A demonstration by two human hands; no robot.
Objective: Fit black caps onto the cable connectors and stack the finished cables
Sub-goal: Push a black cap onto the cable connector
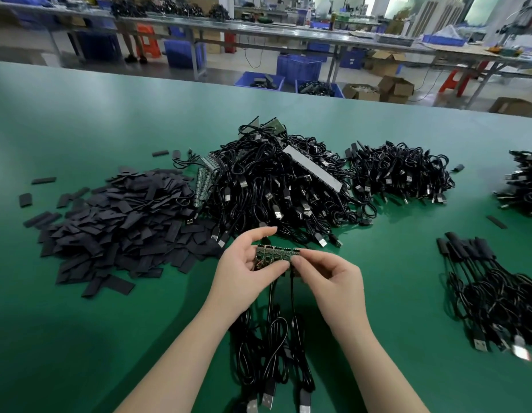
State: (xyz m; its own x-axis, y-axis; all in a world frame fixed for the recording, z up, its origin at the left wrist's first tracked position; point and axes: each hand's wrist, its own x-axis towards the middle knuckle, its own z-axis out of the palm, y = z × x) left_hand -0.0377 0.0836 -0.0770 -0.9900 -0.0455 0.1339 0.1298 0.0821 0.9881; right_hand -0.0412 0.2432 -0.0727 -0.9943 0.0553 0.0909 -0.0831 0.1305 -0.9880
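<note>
Preparatory step: left hand (243, 263) and right hand (327, 272) pinched a green strip of small joined circuit boards (275, 256) above the green table (80, 338), black cables (273, 338) hanging below. Next, probably, snapping one board off for a cap from the heap of flat black sleeve caps (118, 222).

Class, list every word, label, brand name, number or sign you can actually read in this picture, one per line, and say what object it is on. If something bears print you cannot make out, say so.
No text in this view can be read.
Strip of small green circuit boards, held by the left hand and right hand: any markings too small to read.
Cardboard boxes across the aisle: any print too blurred to read.
Blue bins: no label legible.
</note>
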